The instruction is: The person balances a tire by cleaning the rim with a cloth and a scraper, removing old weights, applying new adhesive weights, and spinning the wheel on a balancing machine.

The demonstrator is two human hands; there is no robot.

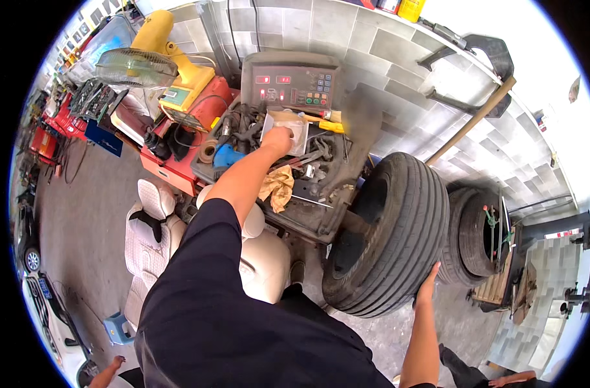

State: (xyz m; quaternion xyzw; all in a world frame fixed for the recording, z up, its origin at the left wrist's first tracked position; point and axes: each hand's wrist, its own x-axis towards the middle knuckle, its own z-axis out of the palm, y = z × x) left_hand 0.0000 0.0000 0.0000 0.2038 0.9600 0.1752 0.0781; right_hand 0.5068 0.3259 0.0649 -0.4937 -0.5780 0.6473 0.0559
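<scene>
My left hand (280,140) reaches into a small white open box (297,132) on the cluttered top of a wheel balancer (321,223). Its fingers are curled together, and what they pinch, if anything, is hidden. A black car tire (398,239) stands upright at the balancer's right side, tread facing right. Against the lower right of that tread rests my right hand (427,286), fingers stretched out flat. Around the box lie a yellow-handled tool (332,127), pliers (301,163), a crumpled brown paper (279,187) and a blue tool (228,156).
Behind the tray is a lit control panel (292,88). A yellow fan (154,48) and red cabinet (169,169) stand left, beige car seats (146,258) below them. More tires (466,236) and a wooden handle (473,119) are right. Other people's arms (107,374) show at the lower edges.
</scene>
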